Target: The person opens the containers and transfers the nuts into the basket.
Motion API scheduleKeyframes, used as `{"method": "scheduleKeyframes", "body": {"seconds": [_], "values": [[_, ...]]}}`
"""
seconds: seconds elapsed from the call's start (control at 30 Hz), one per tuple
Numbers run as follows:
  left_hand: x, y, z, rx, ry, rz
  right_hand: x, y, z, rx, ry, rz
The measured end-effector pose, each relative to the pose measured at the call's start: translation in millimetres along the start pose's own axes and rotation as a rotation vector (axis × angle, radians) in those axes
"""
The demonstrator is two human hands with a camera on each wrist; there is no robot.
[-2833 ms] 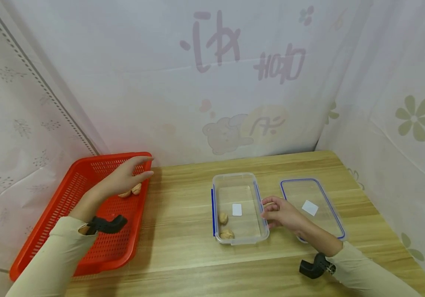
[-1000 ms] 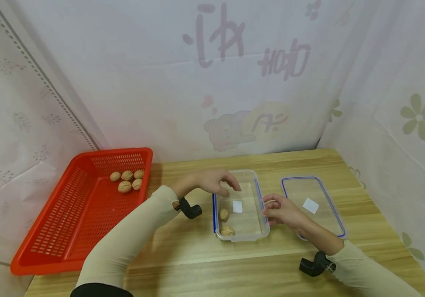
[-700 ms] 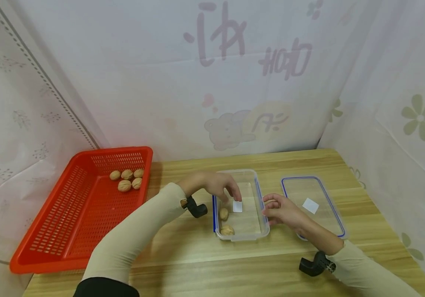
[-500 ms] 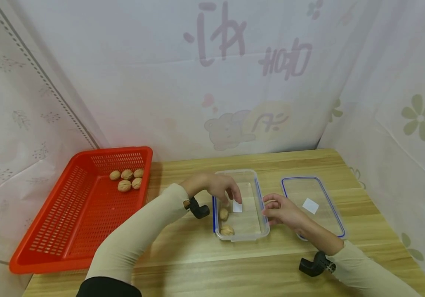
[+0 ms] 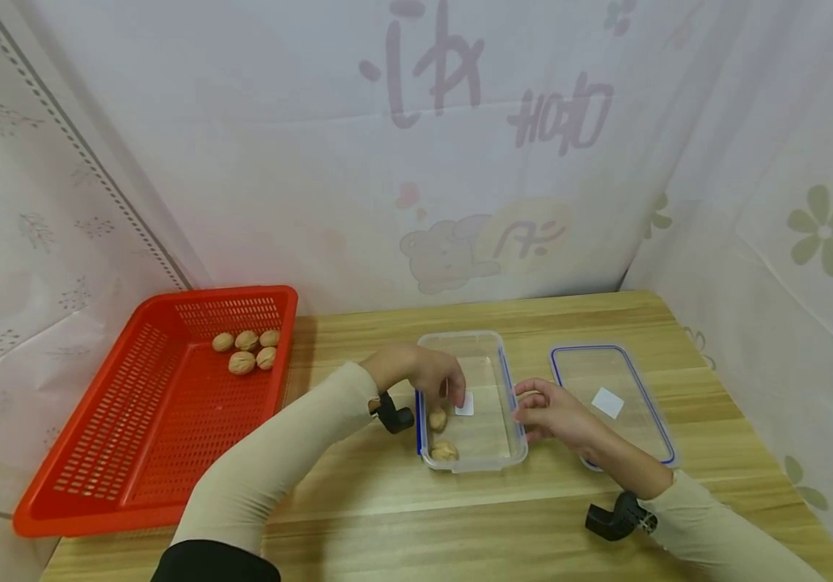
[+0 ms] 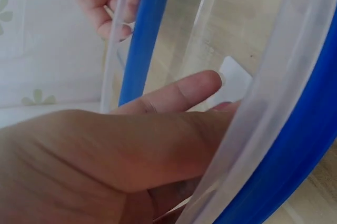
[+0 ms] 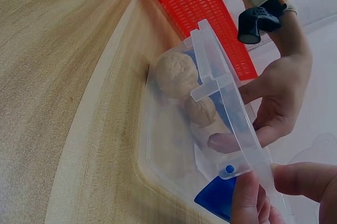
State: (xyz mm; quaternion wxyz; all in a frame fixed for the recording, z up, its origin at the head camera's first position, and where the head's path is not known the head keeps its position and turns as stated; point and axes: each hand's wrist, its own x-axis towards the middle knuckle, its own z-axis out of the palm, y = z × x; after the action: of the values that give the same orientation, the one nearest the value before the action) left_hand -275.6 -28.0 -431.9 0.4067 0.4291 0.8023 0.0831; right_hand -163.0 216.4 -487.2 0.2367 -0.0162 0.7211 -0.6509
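A clear plastic food container with blue side clips stands on the table. Two walnuts lie along its left wall, one walnut beside my left fingers and another walnut at the near corner. My left hand reaches down over the left rim, thumb and fingers apart inside the container. In the right wrist view, a left fingertip shows close to the nearer walnut, with nothing between the fingers. With my right hand I hold the container's right rim; its thumb presses there, opposite the fingers.
A red perforated basket sits at the left with several walnuts in its far right corner. The container's lid, blue-sealed and with a white label, lies at the right under my right forearm. Printed cloth hangs behind and on both sides.
My left hand has moved from over the red basket to the container and lowered inside, its fingers nearing the walnuts. The right hand stays at the container's right rim.
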Motion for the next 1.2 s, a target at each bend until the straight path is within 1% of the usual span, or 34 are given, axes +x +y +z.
{"method": "scheduleKeyframes", "body": {"seconds": [0.2, 0.3, 0.47, 0.77, 1.0, 1.13, 1.2], "values": [[4.2, 1.9, 5.6, 0.105, 0.003, -0.049, -1.0, 1.1, 0.6, 0.0, 0.013, 0.007], [5.1, 2.5, 7.2, 0.117, 0.009, -0.07, -1.9, 1.2, 1.0, 0.001, 0.01, 0.0], [5.4, 3.4, 9.7, 0.11, 0.023, -0.097, -2.2, -0.2, 2.5, -0.001, 0.015, 0.003], [3.6, 7.5, 11.2, 0.153, -0.014, -0.086, -1.9, -2.3, 3.3, -0.002, 0.022, 0.007], [1.9, 8.6, 11.2, 0.137, -0.02, -0.087, -1.1, -2.0, 3.7, -0.01, 0.036, 0.01], [0.9, 7.4, 9.6, 0.126, -0.013, -0.06, -0.9, -1.5, 3.2, -0.013, 0.036, 0.011], [0.8, 5.6, 8.4, 0.1, -0.005, -0.032, -0.8, -1.0, 2.8, -0.013, 0.037, 0.012]]}}
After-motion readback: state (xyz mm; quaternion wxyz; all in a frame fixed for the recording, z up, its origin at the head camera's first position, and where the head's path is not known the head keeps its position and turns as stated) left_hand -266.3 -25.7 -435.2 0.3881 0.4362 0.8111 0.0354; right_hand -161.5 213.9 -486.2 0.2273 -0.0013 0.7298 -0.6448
